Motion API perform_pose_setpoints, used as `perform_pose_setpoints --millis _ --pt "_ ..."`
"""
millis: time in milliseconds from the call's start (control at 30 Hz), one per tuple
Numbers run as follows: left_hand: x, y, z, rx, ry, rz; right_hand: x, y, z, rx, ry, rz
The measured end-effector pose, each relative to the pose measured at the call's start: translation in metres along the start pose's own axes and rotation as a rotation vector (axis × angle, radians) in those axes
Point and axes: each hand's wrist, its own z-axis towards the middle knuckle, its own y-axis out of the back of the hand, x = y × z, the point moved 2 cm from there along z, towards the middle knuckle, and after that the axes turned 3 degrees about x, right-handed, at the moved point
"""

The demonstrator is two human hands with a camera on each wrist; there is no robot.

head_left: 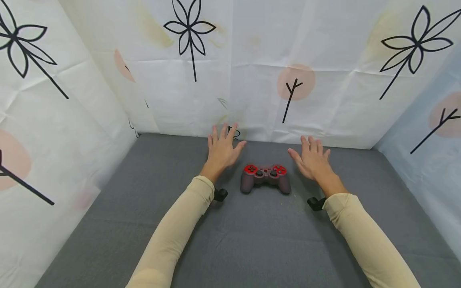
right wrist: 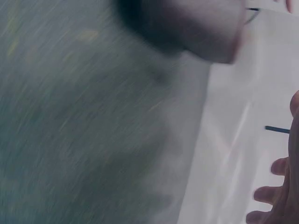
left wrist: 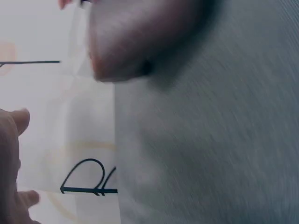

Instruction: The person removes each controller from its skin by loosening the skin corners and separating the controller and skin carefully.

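Note:
A dark game controller point(head_left: 265, 178) with red button areas and two thumbsticks lies on the grey cloth surface, its grips toward the person. To its upper left, my left hand point(head_left: 222, 150) is held with fingers spread, touching nothing that I can see. My right hand point(head_left: 312, 161) is at its right side, fingers extended and thumb toward the controller, apart from it. In the left wrist view the blurred controller point(left wrist: 135, 37) shows at the top, with part of the left hand point(left wrist: 9, 163) at the edge. The right wrist view has the controller point(right wrist: 201, 28) at the top, and fingers of the right hand point(right wrist: 280, 191).
A grey cloth-covered table point(head_left: 252, 248) spreads under both arms. White fabric walls point(head_left: 252, 100) with leaf and flower prints stand at the back and on both sides. A dark wrist-camera piece sits under each cuff, the left one point(head_left: 220, 195) nearer the controller.

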Motion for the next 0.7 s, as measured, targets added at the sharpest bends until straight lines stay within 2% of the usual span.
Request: perform_pose_setpoints --millis 167,367,500,700 --pt "-0.005 0.007 -0.004 0.004 -0.004 -0.163 0.011 0.004 -0.002 0.002 0.041 0.112" --pt "-0.006 0.008 -0.014 0.009 -0.022 -0.311 0.019 0.000 -0.006 -0.014 0.108 0.216" --pt "-0.004 0.005 -0.023 0.034 0.029 -0.400 0.017 -0.006 -0.011 -0.012 0.117 0.262" --pt "0.005 -0.010 -0.033 0.083 0.143 -0.514 0.017 -0.020 -0.018 0.079 0.051 0.285"
